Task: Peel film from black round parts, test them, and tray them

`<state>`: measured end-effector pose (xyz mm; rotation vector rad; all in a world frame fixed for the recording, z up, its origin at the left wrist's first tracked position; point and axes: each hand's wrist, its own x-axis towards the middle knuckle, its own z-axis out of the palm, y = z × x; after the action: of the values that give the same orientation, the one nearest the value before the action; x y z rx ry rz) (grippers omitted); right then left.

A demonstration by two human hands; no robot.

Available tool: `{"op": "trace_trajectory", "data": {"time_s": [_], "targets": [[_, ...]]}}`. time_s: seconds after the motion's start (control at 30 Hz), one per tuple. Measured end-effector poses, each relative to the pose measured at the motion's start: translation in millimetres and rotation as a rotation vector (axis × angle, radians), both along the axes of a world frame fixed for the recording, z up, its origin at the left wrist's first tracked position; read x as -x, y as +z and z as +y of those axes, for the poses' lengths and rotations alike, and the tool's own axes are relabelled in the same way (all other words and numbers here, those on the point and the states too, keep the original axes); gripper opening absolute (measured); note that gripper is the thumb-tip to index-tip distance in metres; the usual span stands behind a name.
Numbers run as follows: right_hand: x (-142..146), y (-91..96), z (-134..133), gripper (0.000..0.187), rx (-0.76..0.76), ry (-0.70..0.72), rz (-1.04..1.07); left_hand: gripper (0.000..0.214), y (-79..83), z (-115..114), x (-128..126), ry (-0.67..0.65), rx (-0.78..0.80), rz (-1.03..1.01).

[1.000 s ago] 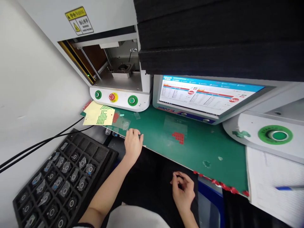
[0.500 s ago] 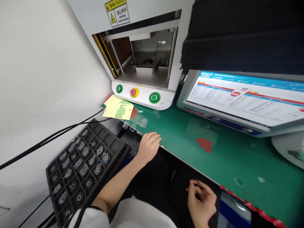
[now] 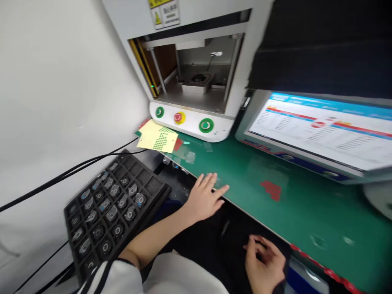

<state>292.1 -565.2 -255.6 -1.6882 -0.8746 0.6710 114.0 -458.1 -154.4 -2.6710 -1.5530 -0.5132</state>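
My left hand point(image 3: 206, 198) lies at the front edge of the green bench top point(image 3: 241, 183), its fingers spread and no object visible in its grasp. Beneath its fingertips is a small clear film piece point(image 3: 218, 181), partly covered. Lower and to the right, my right hand point(image 3: 265, 263) hangs just in front of the bench edge. Its fingers are curled, thumb against the index finger; whatever they may hold cannot be made out. Left of my arm, a black compartment tray point(image 3: 147, 171) carries several small round black parts with clear film on them.
A press machine point(image 3: 190, 118) with buttons stands at the back, a dark round part point(image 3: 198, 77) on its fixture. To the right are a monitor point(image 3: 318, 134) and red stickers point(image 3: 272, 190). Yellow sticker sheets point(image 3: 156, 136) lie by the machine; black cables point(image 3: 82, 163) cross the tray's far side.
My left hand has gone from closed fingers at the bench edge to spread fingers, a little to the right. My right hand keeps its curled pose. The whole view has shifted slightly.
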Motion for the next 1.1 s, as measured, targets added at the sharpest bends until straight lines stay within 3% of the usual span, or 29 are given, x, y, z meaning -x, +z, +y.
{"op": "trace_trajectory", "data": {"time_s": [0.07, 0.13, 0.3, 0.4, 0.47, 0.73, 0.97, 1.1], "targets": [[-2.6, 2.4, -0.8, 0.053, 0.03, 0.027, 0.022, 0.038, 12.6, -9.4, 9.4, -0.007, 0.032, -0.007], [-4.2, 3.8, -1.1, 0.056, 0.047, 0.047, 0.043, 0.032, 25.4, -20.9, 34.2, 0.088, 0.086, -0.067], [-1.9, 6.9, -1.7, 0.057, 0.065, 0.043, 0.065, 0.026, 50.0, -54.5, 143.9, 0.52, 0.218, -0.059], [0.2, 6.4, -1.5, 0.059, 0.055, 0.036, 0.065, 0.016, 56.3, -69.9, 201.0, 0.579, 0.415, 0.003], [0.4, 4.7, -1.6, 0.062, 0.051, 0.036, 0.059, 0.006, 56.7, -76.1, 222.6, 0.558, 0.544, 0.03], [-2.3, -0.8, -6.5, 0.054, 0.071, 0.054, 0.011, 0.021, 50.2, -70.0, 235.8, 0.496, 0.754, 0.069], [-0.5, -5.4, -6.1, 0.054, 0.04, 0.064, -0.013, 0.027, 59.1, -71.2, 230.3, 0.585, 0.756, 0.068], [5.0, -8.4, -5.7, 0.054, -0.032, 0.03, -0.053, 0.019, 68.8, -69.6, 221.4, 0.602, 0.751, 0.068]]}}
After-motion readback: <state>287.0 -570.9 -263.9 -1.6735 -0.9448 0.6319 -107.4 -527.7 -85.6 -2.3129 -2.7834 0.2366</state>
